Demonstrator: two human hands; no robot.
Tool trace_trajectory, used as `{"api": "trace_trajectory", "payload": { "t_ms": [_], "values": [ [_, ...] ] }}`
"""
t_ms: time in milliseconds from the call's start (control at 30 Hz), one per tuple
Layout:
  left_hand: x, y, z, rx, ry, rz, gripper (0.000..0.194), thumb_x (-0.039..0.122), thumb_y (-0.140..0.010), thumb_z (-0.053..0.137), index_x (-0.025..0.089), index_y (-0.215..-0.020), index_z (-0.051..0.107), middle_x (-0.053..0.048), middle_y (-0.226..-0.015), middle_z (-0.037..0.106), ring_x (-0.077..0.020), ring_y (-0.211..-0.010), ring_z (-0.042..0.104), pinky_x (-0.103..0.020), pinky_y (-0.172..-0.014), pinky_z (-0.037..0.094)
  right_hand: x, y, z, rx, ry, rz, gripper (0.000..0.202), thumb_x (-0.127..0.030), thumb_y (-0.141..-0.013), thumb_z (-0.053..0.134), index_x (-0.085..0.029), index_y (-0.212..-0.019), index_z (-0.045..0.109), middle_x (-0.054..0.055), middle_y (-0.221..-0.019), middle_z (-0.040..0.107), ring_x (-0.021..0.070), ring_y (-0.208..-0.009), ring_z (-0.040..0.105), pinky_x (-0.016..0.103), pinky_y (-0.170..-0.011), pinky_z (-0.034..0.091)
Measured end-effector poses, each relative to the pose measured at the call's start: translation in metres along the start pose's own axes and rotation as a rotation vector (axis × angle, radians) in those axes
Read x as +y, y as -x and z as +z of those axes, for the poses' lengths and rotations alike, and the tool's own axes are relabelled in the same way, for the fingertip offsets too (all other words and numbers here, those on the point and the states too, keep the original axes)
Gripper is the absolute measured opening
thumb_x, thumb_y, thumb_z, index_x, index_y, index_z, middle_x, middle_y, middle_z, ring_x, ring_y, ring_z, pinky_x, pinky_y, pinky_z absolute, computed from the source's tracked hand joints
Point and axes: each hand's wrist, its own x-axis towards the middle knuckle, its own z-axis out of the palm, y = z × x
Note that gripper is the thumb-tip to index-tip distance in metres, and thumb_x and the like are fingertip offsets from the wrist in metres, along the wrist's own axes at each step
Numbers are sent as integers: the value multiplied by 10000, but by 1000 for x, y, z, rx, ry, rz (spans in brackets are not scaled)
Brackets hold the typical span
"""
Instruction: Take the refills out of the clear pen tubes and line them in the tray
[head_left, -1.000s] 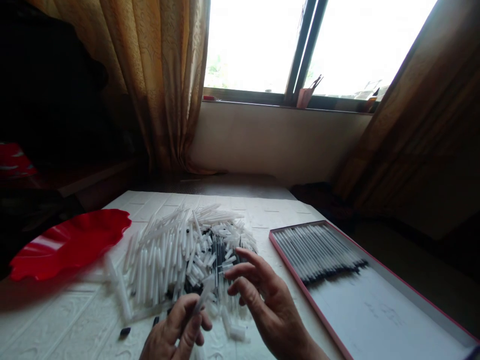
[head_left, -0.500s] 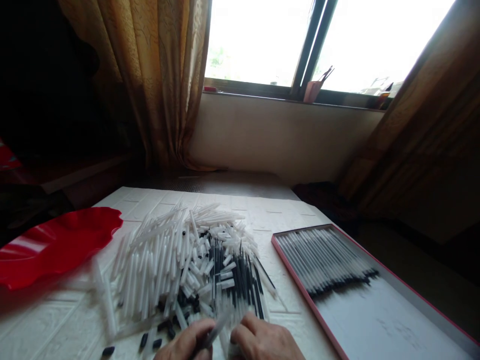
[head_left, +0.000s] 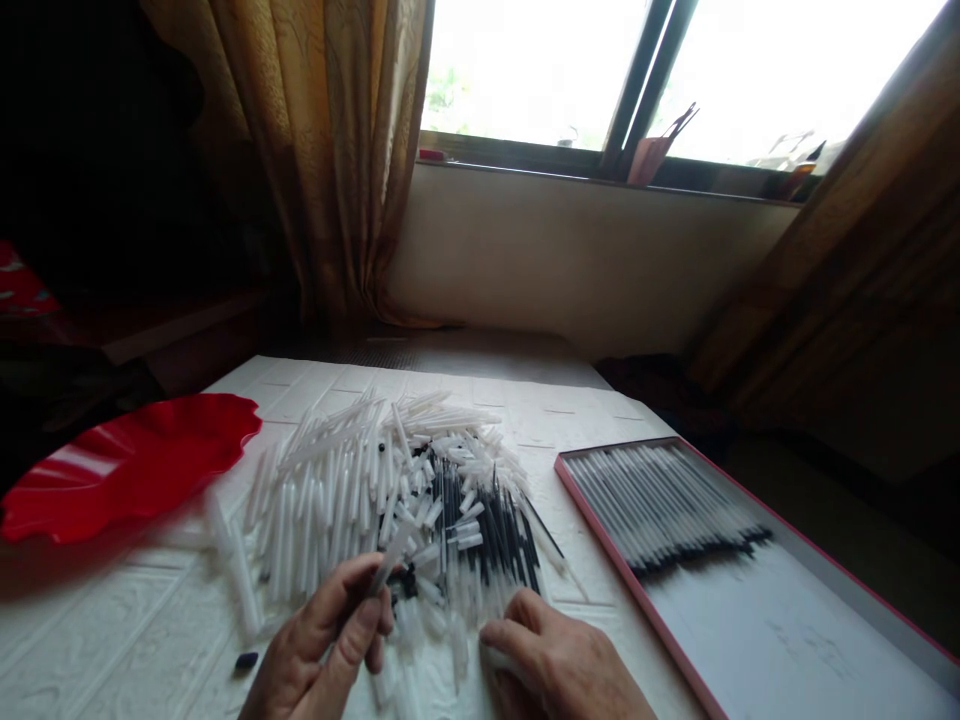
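In my left hand [head_left: 330, 640] a translucent white tube [head_left: 391, 555] is pinched between thumb and fingers, pointing up and away. My right hand [head_left: 555, 655] is low over the table with its fingers curled together. Whatever it may hold is hidden. Beyond both hands lies a heap of long translucent tubes [head_left: 315, 500], mixed with short clear sleeves [head_left: 469, 530]. Thin black rods [head_left: 506, 540] lie side by side just past my right hand. Small black plugs [head_left: 405, 580] sit partly behind my left fingers, and one loose black plug [head_left: 246, 661] lies to its left.
At right, a pink-edged shallow box [head_left: 787, 620] holds a row of filled tubes [head_left: 667, 500] with black ends. A red wavy-rimmed dish [head_left: 135, 460] stands at left. The white brick-patterned table [head_left: 120, 620] reaches toward a curtain [head_left: 330, 150] and a window.
My left hand has risen and moved left with the tube, away from my right hand. My right hand has shifted slightly right. The view has tilted a little.
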Motion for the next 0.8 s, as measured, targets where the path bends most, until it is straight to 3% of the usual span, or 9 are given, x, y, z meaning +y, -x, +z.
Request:
{"api": "trace_trajectory", "payload": {
  "t_ms": [133, 333, 433, 600, 800],
  "values": [
    [1, -5, -3, 13, 56, 6, 343, 534, -911, 577, 235, -1053, 665, 26, -708, 647, -105, -527, 598, -186, -534, 529, -9, -4, 1, 143, -29, -60, 184, -127, -821, 549, -247, -903, 662, 13, -820, 650, 124, -630, 634, 185, -573, 429],
    [2, -8, -4, 39, 65, 30, 370, 527, -915, 573, 216, -1102, 646, 24, -720, 639, -106, -531, 587, -192, -529, 520, -33, -32, 4, 252, 147, -235, 273, -60, -805, 540, -245, -953, 675, 37, -867, 686, 155, -659, 612, 219, -571, 424],
    [2, -12, -5, 48, 71, 54, 372, 519, -925, 559, 206, -1109, 643, 28, -716, 625, -101, -523, 581, -197, -533, 518, -46, -54, 0, 177, 218, -257, 225, -81, -804, 610, -248, -933, 686, 38, -925, 698, 182, -724, 627, 234, -585, 441],
    [-2, -16, -7, 52, 54, 74, 346, 478, -942, 549, 200, -1133, 626, 29, -729, 618, -100, -532, 583, -197, -537, 514, -54, -77, -6, -18, 288, -137, 71, -165, -832, 680, -233, -810, 683, 19, -846, 674, 184, -743, 635, 226, -578, 446],
    [-7, -16, -11, -84, -43, 115, 319, 455, -959, 521, 213, -1140, 621, 16, -726, 646, -112, -528, 610, -194, -521, 530, -51, -76, -6, -35, 191, -91, 122, -139, -860, 610, -231, -903, 678, 35, -930, 675, 191, -811, 645, 238, -665, 485]
  ]
}}
